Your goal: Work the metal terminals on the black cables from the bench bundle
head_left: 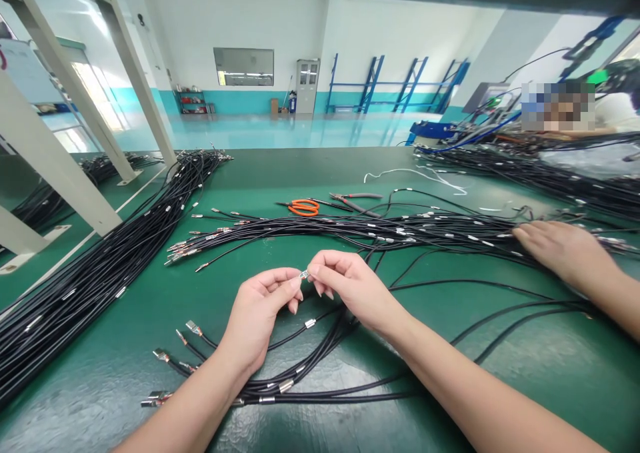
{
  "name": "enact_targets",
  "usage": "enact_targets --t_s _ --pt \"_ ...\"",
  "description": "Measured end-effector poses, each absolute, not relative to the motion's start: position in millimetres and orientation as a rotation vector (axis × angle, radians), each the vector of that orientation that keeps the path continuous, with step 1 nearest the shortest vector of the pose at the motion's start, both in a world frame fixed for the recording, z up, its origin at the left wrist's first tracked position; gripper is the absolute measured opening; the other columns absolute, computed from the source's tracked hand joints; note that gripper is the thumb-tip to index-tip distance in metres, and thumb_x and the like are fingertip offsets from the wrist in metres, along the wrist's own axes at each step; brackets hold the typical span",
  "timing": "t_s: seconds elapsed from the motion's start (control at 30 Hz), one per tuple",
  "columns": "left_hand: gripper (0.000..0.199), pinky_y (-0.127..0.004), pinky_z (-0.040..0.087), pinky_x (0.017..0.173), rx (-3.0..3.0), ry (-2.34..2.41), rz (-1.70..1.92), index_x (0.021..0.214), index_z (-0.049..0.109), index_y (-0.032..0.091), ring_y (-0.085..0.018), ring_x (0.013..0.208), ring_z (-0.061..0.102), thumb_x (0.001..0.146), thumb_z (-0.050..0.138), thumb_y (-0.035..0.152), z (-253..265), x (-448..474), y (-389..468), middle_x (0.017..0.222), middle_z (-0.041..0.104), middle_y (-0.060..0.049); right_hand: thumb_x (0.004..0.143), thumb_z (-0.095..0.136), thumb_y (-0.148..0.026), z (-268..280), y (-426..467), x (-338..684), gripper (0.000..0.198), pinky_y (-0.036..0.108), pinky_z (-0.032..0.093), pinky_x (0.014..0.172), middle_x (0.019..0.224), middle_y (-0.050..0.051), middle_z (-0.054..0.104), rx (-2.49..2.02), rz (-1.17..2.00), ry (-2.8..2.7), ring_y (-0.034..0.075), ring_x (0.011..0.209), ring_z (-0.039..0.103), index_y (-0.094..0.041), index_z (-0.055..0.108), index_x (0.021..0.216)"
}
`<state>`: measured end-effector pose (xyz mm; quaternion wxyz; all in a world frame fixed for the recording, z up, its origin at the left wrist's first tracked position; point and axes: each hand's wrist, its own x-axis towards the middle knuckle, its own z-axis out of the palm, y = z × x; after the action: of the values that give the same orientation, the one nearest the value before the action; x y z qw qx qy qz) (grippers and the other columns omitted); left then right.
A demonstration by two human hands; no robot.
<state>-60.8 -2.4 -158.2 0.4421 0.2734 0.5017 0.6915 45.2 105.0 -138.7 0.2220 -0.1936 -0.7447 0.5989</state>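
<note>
Pinched between the fingertips of my left hand [265, 306] and my right hand [353, 286] is a small silvery cable connector [304, 275]. Its exact shape is mostly covered by the fingers. Below my hands, a loose group of black cables [325, 350] lies curved on the green table. Metal connectors [163, 354] with bared coloured wires end these cables at the left, and white labels [311, 323] wrap some of them. Just beyond my hands stretches a bundle of black cables [300, 226] with similar ends.
A co-worker's hand [555, 246] rests on the bundle's right part. Orange-handled scissors [304, 207] and red-handled cutters [357, 200] lie behind it. A thick cable bundle [100, 273] runs along the left beside pale metal posts [65, 140]. More cables [550, 173] pile at the far right.
</note>
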Motion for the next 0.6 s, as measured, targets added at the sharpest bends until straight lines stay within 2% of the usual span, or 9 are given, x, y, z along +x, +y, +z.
enact_targets --t_s 0.07,0.17,0.6 --pt "0.015 -0.023 0.036 0.061 0.688 1.262 1.729 0.082 0.064 0.012 -0.008 0.055 0.046 0.071 0.065 0.023 -159.0 -60.8 -2.9 0.063 0.057 0.0 0.081 0.051 -0.026 -138.6 105.9 44.9 0.022 0.021 0.032 0.05 0.054 -0.003 0.048 -0.531 1.64 -2.06 0.007 0.05 0.039 -0.015 0.051 0.062" --pt "0.012 -0.022 0.037 0.062 0.71 1.286 1.726 0.077 0.064 0.012 -0.008 0.057 0.046 0.071 0.066 0.023 -160.1 -60.6 -3.1 0.065 0.058 0.0 0.082 0.051 -0.025 -139.0 106.6 45.0 0.022 0.021 0.033 0.051 0.055 -0.003 0.049 -0.512 1.601 -2.077 0.008 0.051 0.04 -0.014 0.052 0.063" --pt "0.012 -0.021 0.037 0.058 0.745 1.345 1.692 0.077 0.064 0.012 -0.008 0.055 0.045 0.072 0.064 0.023 -160.0 -59.2 -1.1 0.063 0.057 0.0 0.081 0.052 -0.024 -139.9 104.2 45.5 0.016 0.021 0.037 0.054 0.058 -0.002 0.052 -0.545 1.49 -2.054 0.008 0.054 0.044 -0.015 0.056 0.068"
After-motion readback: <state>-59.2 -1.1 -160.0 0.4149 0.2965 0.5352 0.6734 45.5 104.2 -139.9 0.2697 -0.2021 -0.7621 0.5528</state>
